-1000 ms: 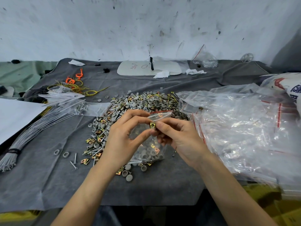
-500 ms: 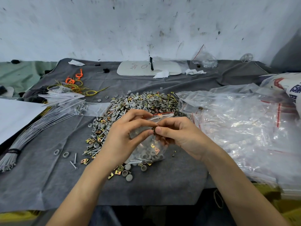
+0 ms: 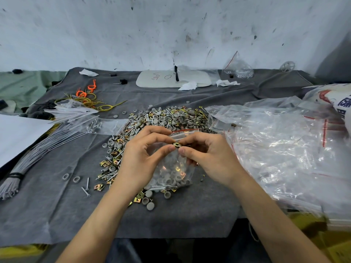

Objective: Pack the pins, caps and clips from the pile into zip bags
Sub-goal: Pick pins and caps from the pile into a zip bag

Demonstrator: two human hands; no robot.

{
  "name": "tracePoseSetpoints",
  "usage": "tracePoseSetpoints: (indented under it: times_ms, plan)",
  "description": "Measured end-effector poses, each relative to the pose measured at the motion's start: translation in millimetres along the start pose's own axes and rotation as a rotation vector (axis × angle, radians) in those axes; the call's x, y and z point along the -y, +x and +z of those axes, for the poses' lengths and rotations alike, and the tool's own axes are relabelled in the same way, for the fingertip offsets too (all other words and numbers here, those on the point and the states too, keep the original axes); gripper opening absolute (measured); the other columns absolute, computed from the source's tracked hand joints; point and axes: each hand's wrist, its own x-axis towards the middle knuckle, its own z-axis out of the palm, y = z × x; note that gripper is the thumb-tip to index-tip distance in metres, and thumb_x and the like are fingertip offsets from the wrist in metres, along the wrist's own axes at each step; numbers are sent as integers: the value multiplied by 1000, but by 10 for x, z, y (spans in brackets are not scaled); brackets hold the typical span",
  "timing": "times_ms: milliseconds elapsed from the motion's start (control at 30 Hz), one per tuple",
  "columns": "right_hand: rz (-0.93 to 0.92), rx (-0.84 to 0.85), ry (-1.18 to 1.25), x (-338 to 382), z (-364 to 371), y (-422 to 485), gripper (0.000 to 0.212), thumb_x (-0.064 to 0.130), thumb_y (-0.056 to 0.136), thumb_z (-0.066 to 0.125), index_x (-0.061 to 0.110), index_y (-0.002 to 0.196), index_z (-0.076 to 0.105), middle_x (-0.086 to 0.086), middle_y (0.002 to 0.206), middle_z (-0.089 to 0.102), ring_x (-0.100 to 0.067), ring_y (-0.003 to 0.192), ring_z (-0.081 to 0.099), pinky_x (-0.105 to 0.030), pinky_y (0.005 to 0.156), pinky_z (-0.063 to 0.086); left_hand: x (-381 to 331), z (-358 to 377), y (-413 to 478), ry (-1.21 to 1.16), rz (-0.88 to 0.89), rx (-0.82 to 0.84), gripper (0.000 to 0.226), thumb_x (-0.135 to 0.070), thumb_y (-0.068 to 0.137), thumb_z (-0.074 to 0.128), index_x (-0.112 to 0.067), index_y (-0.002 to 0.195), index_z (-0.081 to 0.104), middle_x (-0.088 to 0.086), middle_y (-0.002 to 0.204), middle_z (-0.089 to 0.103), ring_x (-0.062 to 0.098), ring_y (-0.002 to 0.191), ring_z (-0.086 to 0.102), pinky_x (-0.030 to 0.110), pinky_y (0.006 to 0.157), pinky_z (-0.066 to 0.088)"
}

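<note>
Clip (image 3: 177, 144) resurfaced — right hand (image 3: 210, 158) pinching, bag (image 3: 171, 168) behind

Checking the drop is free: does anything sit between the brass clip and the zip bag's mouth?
Nothing visible does. The right hand pinches the clip at the mouth of the bag held by the left hand; whether it is open is unclear.

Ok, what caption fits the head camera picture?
Left hand holds the zip bag; right hand pinches a gold clip at its mouth.

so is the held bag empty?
No, part filled: grey caps, pins and gold clips lie in the bottom of the bag.
</note>
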Motion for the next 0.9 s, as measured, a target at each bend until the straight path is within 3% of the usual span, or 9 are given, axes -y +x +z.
tracePoseSetpoints:
  times_ms: [267,500,700,900]
  plan:
    - [-26,-20,94,-13,17,-20,17,-1,82,70,16,85,71,5,67,68,-7,58,62,-18,56,50,3,-5,3,-39,-23,9,11,-23,76,70,-22,87,70,-5,107,64,-9,101,59,5,86,42]
    - [-23,-20,128,-36,10,-15,10,1,83,69,7,91,72,2,70,68,-11,61,63,-20,58,51,13,-16,1,-12,2,10,11,-23,80,68,-16,88,71,-8,107,65,-6,101,60,6,86,42]
    - [-10,-10,149,-44,8,-39,10,0,83,68,7,89,71,-6,70,67,-15,60,61,-23,58,52,-12,-13,-12,-35,-16,18,5,-25,79,68,-25,84,68,-6,107,66,-5,101,61,7,87,42]
    - [5,-6,143,-22,-7,-28,14,-1,83,69,13,83,71,-3,68,67,-13,58,61,-23,56,52,-22,-15,-11,-31,-25,42,9,-26,80,67,-19,85,70,-5,107,66,-4,101,60,8,86,42]
